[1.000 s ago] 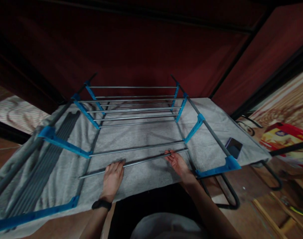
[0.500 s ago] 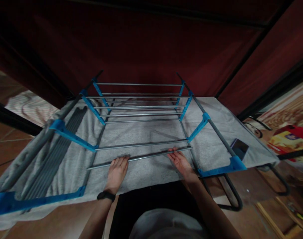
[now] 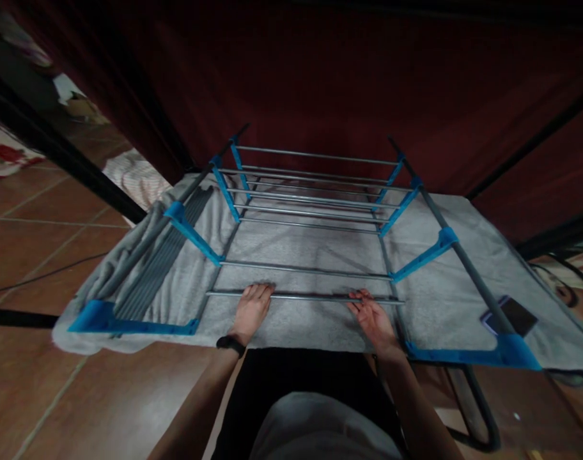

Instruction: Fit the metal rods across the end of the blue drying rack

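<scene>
A loose grey metal rod (image 3: pixel 310 296) lies crosswise near the front of a drying rack frame with blue plastic brackets (image 3: pixel 195 236). My left hand (image 3: pixel 253 309), with a black band at the wrist, is closed over the rod left of its middle. On the right part of the rod, my right hand (image 3: pixel 371 317) grips it between thumb and fingers. The rod's ends reach across the frame's thin inner side bars. Just beyond it, a fixed crossbar (image 3: pixel 305 270) joins two blue brackets, and several more crossbars span the far end.
Beneath the rack is a grey blanket (image 3: pixel 291 326). A bundle of grey rods (image 3: pixel 162 262) lies on its left side. At the right, a phone (image 3: pixel 512 315) rests by the frame tube. A dark red curtain (image 3: pixel 320 76) hangs behind, and tiled floor (image 3: pixel 104 383) shows at left.
The rod was slanted, its left end nearer me; now it lies roughly parallel to the fixed crossbar. Both hands still hold it. My view has turned left.
</scene>
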{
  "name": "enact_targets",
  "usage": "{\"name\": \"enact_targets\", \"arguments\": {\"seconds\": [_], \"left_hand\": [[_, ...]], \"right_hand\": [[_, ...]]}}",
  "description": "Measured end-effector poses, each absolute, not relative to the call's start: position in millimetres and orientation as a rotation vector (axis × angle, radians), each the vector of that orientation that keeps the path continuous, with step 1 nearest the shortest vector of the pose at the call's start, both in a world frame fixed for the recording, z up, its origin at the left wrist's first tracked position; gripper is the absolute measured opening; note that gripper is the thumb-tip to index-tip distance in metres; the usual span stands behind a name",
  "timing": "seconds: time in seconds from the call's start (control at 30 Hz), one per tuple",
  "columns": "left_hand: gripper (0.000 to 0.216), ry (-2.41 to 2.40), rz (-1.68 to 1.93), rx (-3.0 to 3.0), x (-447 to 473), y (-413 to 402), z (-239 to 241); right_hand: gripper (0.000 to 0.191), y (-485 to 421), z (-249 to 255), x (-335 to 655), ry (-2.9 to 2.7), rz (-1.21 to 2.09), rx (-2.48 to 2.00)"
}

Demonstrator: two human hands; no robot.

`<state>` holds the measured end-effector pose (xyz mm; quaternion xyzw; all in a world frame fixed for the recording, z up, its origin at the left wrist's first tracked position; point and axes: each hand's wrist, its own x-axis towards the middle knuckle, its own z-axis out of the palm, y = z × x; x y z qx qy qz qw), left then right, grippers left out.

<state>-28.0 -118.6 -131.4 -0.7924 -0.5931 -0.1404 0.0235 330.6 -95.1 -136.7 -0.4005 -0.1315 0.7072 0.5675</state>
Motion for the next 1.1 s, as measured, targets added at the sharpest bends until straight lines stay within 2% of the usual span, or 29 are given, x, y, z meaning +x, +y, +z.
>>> {"name": "enact_targets", "arguments": {"seconds": [0.1,0.3,0.8,1.1], "left_hand": [[0.033,-1.879,-0.409,-2.441,-25.2,-118.9,-130.7],[0.037,-1.906,-0.406,-2.447,-20.6,-119.0,-131.2],[0.036,-1.858,-0.352,-2.449,-19.4,-119.1,-129.5],[0.036,-1.857,-0.335,-2.442,-18.9,-119.5,-129.7]], "right_hand": [[0.023,-96.2,-138.5,333.1,-0.315,1.651,-0.980],[0.017,-97.5,-133.4,333.4,-0.326,1.631,-1.013],[0.031,-96.4,-141.1,333.5,-0.311,1.617,-0.988],[0.022,-92.9,-140.3,333.9,-0.270,1.650,-0.952]]}}
